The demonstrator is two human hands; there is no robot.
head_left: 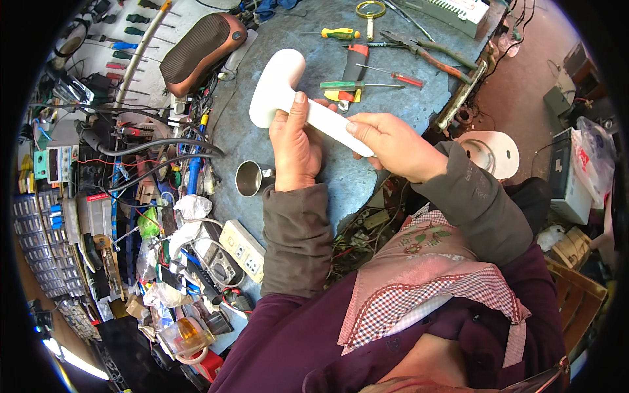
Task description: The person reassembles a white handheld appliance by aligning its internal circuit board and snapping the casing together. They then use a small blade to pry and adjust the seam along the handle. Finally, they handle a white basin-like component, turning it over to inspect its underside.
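Observation:
Both hands hold a white handheld device shaped like a mallet point(280, 85), with a thick rounded head and a long flat handle; its kind does not show for certain. My left hand point(296, 144) is closed round the handle just below the head, thumb lying along it. Toward the lower right, my right hand point(396, 141) grips the handle's end between thumb and fingers. The device is tilted, head to the upper left, above the blue-grey worktop point(229, 141). Beneath my left wrist stands a metal cup point(248, 179).
Beyond the device lie a green-handled screwdriver point(344, 86), a red-handled screwdriver point(409, 79), a yellow-handled screwdriver point(339, 33), long-handled pliers point(426, 51) and a magnifier point(371, 10). A brown massage pillow point(202, 52) sits far left. Cables, a power strip point(244, 249) and clutter fill the left side.

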